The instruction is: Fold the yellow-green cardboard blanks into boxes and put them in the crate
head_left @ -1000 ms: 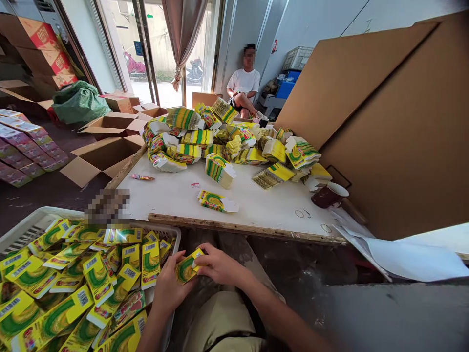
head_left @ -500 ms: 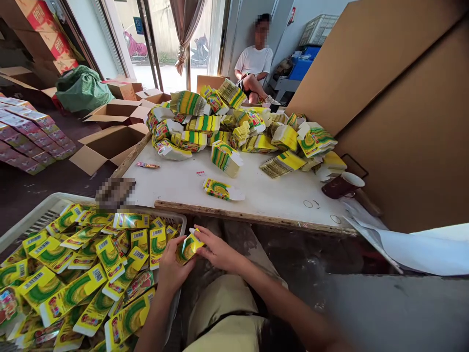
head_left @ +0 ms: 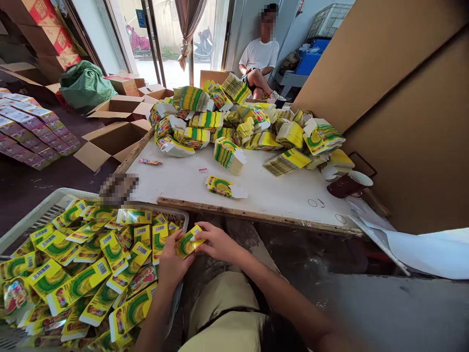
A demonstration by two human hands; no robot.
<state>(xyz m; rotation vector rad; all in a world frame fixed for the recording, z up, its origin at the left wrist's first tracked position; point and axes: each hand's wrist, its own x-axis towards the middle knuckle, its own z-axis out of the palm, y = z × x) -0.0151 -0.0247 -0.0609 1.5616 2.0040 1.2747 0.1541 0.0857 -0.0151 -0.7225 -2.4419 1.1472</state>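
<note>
A small yellow and green box [head_left: 188, 241] is held above my lap, between both hands. My left hand [head_left: 173, 259] wraps round its left side, and my right hand [head_left: 215, 243] has its fingers on the right end. Just left of my hands, a white plastic basket [head_left: 186, 217] is heaped with similar yellow boxes [head_left: 78, 286]. On the white table [head_left: 176, 178] lies one flattened carton [head_left: 224, 187] near the front edge. Behind it, bundles of flat cartons [head_left: 229, 154] form a large pile.
A dark mug [head_left: 344, 186] stands at the table's right, by tall cardboard sheets [head_left: 414, 127]. Open cardboard boxes [head_left: 113, 142] and a green sack [head_left: 86, 87] are on the floor at left. A person [head_left: 260, 56] sits beyond the table.
The view has shifted slightly. My right hand's fingers have moved on the end of the box, and the box now shows more of its front face. Both hands still hold it.
</note>
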